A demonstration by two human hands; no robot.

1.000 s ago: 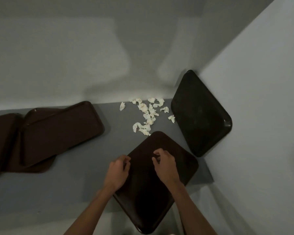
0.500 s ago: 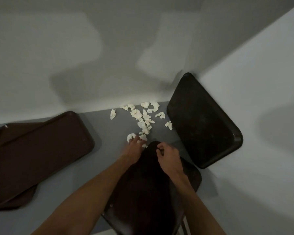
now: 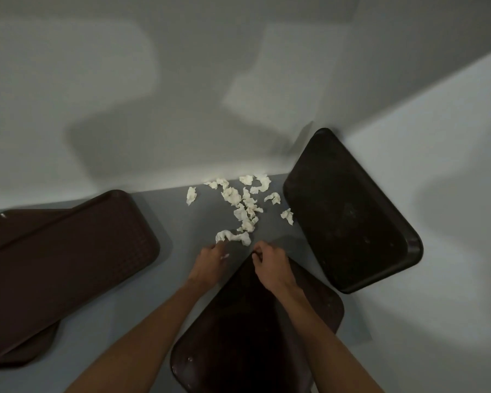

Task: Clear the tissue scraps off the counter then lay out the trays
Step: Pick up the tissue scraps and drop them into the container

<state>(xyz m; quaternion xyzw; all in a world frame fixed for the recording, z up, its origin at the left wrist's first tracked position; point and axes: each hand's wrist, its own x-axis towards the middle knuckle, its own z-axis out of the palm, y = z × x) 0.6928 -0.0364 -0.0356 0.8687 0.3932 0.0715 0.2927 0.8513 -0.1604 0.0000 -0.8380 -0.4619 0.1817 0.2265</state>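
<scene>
Scraps [image 3: 245, 205] scattered by counter [image 3: 176, 222] back edge, left hand [image 3: 210, 262] pinching nearest one, right hand [image 3: 270, 263] curled on near tray [image 3: 238, 336] far corner, second tray [image 3: 352, 211] at right edge, stacked trays [image 3: 68, 251] at left edge

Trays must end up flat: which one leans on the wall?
The black tray at the right, propped in the corner; the brown trays lie on the counter.

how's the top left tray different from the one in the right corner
The left tray looks brown with a grid texture; the right tray looks near black and smooth. The left tray lies on another tray; the right tray stands alone, tilted up against the wall. Both are rounded rectangles.
</scene>
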